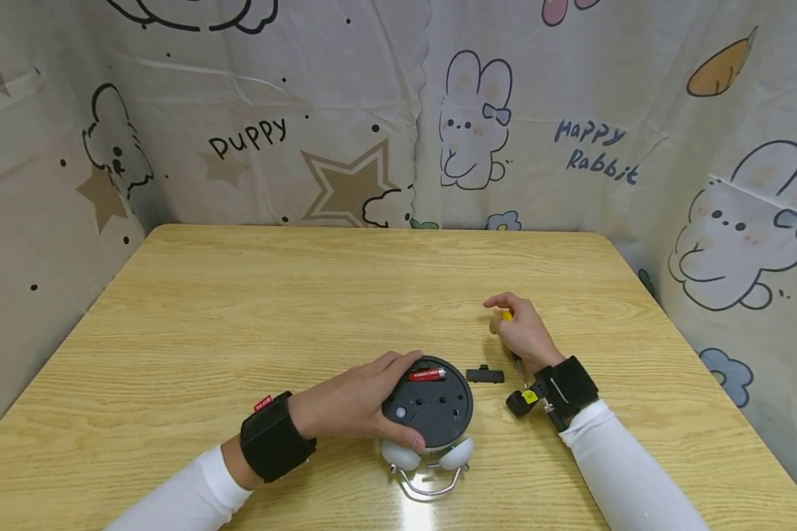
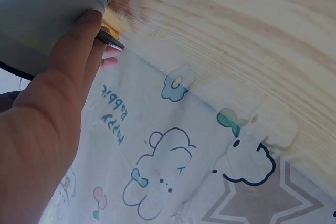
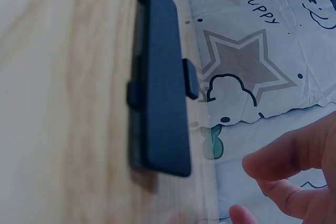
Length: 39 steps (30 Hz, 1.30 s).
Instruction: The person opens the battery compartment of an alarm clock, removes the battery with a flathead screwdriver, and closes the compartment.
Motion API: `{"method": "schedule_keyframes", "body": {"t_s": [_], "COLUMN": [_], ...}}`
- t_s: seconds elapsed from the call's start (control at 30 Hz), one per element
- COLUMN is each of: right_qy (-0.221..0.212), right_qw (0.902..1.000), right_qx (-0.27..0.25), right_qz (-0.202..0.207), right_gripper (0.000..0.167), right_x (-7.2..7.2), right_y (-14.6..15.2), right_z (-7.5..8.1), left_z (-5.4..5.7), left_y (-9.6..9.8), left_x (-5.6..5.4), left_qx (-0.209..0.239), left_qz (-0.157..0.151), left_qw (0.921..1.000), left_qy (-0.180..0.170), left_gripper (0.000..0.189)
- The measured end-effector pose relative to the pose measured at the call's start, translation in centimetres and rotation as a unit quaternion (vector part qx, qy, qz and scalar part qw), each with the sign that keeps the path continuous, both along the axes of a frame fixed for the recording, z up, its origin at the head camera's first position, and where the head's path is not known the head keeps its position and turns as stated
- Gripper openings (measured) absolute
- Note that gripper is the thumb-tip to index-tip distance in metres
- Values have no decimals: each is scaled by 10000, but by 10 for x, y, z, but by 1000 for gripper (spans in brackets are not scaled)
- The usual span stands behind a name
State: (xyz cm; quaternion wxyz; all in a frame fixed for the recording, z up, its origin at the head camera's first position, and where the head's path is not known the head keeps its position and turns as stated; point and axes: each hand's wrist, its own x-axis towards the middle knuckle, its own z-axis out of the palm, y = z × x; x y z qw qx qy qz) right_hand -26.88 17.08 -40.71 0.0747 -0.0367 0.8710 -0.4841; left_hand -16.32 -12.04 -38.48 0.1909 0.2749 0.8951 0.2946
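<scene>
A round twin-bell alarm clock (image 1: 438, 409) lies back up, its bells and handle toward me. My left hand (image 1: 365, 391) grips its left side, fingers at the far rim and thumb near a bell. A red battery (image 1: 426, 375) sits in the uncovered slot. Right of the clock lies the black battery cover (image 1: 485, 375), large in the right wrist view (image 3: 165, 87). My right hand (image 1: 521, 332) is at a yellow-handled tool (image 1: 508, 316) with a thin metal shaft, likely a screwdriver. The hand hides most of the handle; whether the fingers hold it cannot be told.
The wooden table (image 1: 272, 295) reaches back to a patterned curtain (image 1: 345, 110) with cartoon rabbits and stars, which also hangs along both sides. A black wrist camera (image 1: 522, 402) sticks out from the right wristband, over the table beside the battery cover.
</scene>
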Motion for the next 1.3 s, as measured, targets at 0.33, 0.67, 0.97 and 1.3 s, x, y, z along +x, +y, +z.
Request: {"method": "schedule_keyframes", "body": {"t_s": [0.33, 0.67, 0.97, 1.3], "right_qy": [99, 640, 1272, 2317], "right_qw": [9997, 9951, 9884, 9638], "right_qx": [206, 682, 826, 1083], "right_qz": [-117, -311, -117, 757], "right_gripper": [40, 38, 33, 23], "right_x": [3, 7, 16, 44], "right_y": [-1, -7, -19, -43], "right_z": [2, 11, 20, 39], "left_z": [-1, 0, 0, 0], "left_y": [0, 0, 0, -1], "left_x": [0, 0, 0, -1], "left_qx": [23, 39, 21, 36], "left_qz": [9, -15, -46, -73], "left_qw": [10000, 10000, 10000, 10000], "left_qy": [-12, 27, 58, 54], "left_gripper": [117, 118, 118, 118]}}
